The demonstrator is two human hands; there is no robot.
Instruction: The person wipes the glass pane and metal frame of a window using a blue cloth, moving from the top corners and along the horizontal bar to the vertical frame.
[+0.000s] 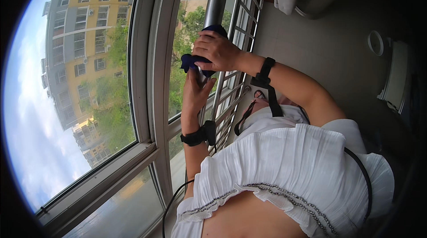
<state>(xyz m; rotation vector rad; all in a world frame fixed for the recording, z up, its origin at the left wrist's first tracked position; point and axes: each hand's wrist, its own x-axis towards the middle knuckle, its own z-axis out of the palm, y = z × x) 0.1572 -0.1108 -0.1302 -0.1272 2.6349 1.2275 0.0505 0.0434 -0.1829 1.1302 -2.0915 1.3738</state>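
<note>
A dark blue cloth [187,62] is wrapped over a thick polished metal handrail [217,2] beside the window. My right hand [218,51] presses the cloth around the rail, fingers curled over it. Bunched ends of the fabric stick out on both sides of that hand. Just nearer to me, my left hand [196,93] grips the same rail, its thumb on one side and its fingers on the other. The fingertips of the left hand touch or nearly touch the cloth's edge. Part of the rail is hidden under both hands.
Thinner metal guard bars [245,32] run beside the handrail. Sliding window frames [158,54] stand at the left, with buildings and trees outside. Black straps with small devices [200,134] circle both wrists, and a black cable [170,206] hangs near my left arm. Tiled floor [300,44] lies at right.
</note>
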